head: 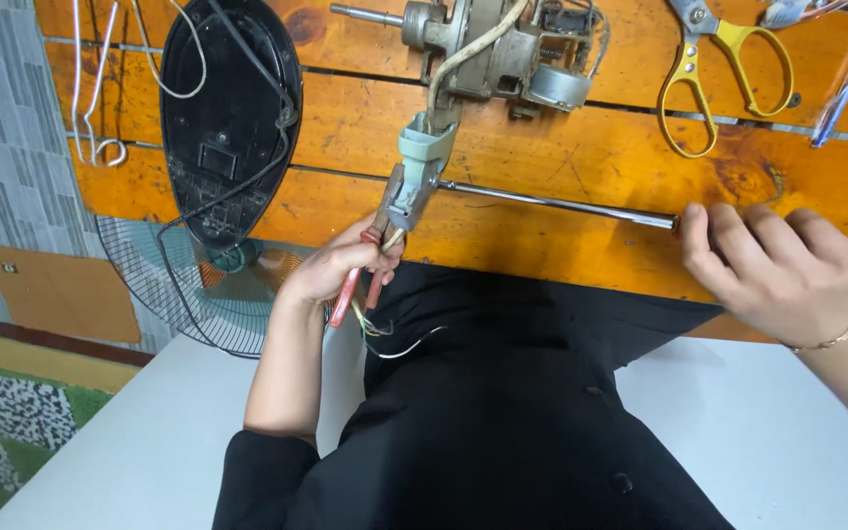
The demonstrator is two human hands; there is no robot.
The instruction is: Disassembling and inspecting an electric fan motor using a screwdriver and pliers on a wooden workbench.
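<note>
Orange-stained planks make up the workbench (561,147), and on it lies a fan motor (488,44) with a grey plastic neck piece (424,147) hanging toward the person. The left hand (331,267) is clenched around red-handled pliers (380,231), whose nose bites the lower end of that neck piece, just beside some loose wires (385,339) trailing over the dark clothing. The right hand (772,270) is closed around the handle of a long screwdriver (561,204) (the handle itself is almost wholly hidden under the fingers). The screwdriver's shaft lies nearly level across the bench, its long axis running from the right hand toward the neck piece, tip pointing at it and seeming to meet it beside the pliers. The risk, as I judge it, is a slip: so long a shaft held only at its far end could skid off and jab toward the left hand, or the pliers could crack the plastic or pinch the wires. A black fan base (228,118) and yellow-handled scissors (728,69) lie well apart.
</note>
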